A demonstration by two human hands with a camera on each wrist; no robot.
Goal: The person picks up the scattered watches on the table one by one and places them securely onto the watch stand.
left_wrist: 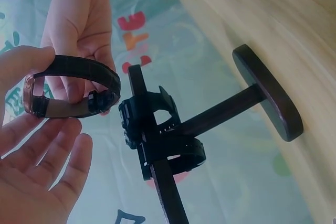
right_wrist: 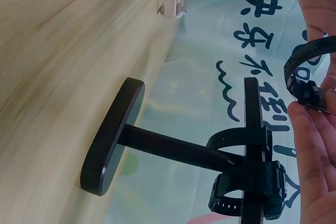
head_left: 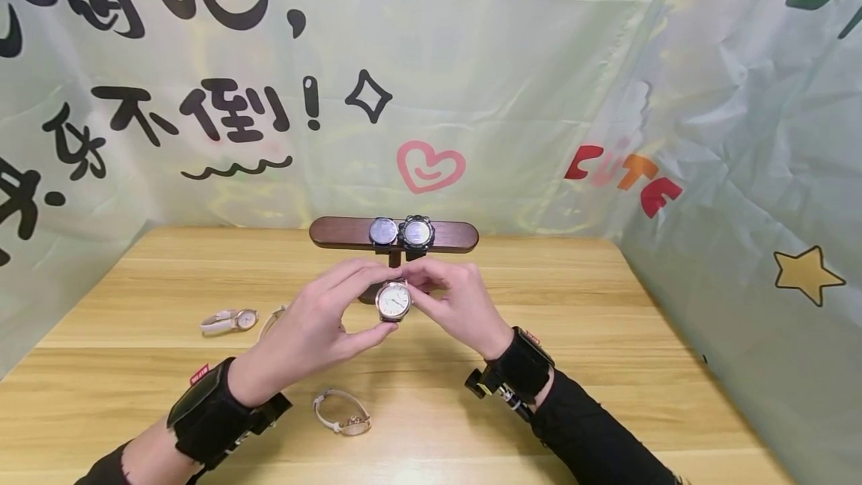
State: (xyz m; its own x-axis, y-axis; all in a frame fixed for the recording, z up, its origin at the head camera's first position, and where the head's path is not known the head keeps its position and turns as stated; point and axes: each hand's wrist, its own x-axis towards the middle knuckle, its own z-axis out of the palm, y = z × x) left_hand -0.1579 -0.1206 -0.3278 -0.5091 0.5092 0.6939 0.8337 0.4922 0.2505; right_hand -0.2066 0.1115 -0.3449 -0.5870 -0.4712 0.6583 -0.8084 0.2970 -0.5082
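Both hands hold a wristwatch [head_left: 393,301] with a white dial, a rose-gold case and a black strap, raised in front of the display stand. My left hand [head_left: 313,320] grips its case side between thumb and fingers; the strap [left_wrist: 79,66] forms a closed loop in the left wrist view. At the strap's buckle end [right_wrist: 310,94], my right hand [head_left: 458,302] pinches with thumb and fingers. Behind them, the dark wooden T-shaped stand [head_left: 337,233] carries two black watches, one smooth-rimmed [head_left: 384,231] and one chunky [head_left: 417,231], side by side on its bar.
A white-strapped watch [head_left: 229,321] lies on the left of the wooden table [head_left: 572,395]. Another pale strap [head_left: 271,320] is partly hidden by my left hand. Nearer me lies a thin white-banded watch [head_left: 342,414]. Printed cloth [head_left: 512,96] hangs around the table.
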